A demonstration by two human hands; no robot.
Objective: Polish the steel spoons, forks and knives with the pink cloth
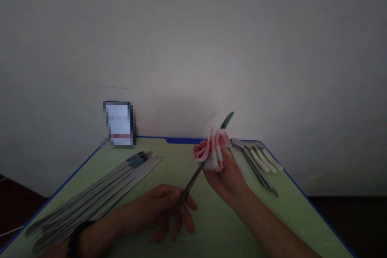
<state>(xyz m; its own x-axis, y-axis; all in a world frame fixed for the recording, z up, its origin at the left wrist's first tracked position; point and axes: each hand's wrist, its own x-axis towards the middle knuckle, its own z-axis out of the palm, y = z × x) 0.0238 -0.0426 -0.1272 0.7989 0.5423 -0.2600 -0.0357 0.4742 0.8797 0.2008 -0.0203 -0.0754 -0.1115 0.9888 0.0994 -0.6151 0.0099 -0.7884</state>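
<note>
A metal table knife (193, 181) slants up and away over the middle of the table. My left hand (169, 205) pinches its handle end between thumb and forefinger, the other fingers hanging loosely apart. Around the knife's middle is a folded pink-and-white cloth (215, 153), gripped in my right hand (228, 177). The rounded blade tip pokes out beyond the cloth, and the stretch of knife inside the cloth is hidden.
Several metal knives (99, 193) lie side by side at the left. At the right lie metal spoons (254, 165) and several white-handled utensils (266, 161). A blurred-out phone-like device (119, 123) stands by the wall. The pale green tabletop (181, 157) has a blue edge.
</note>
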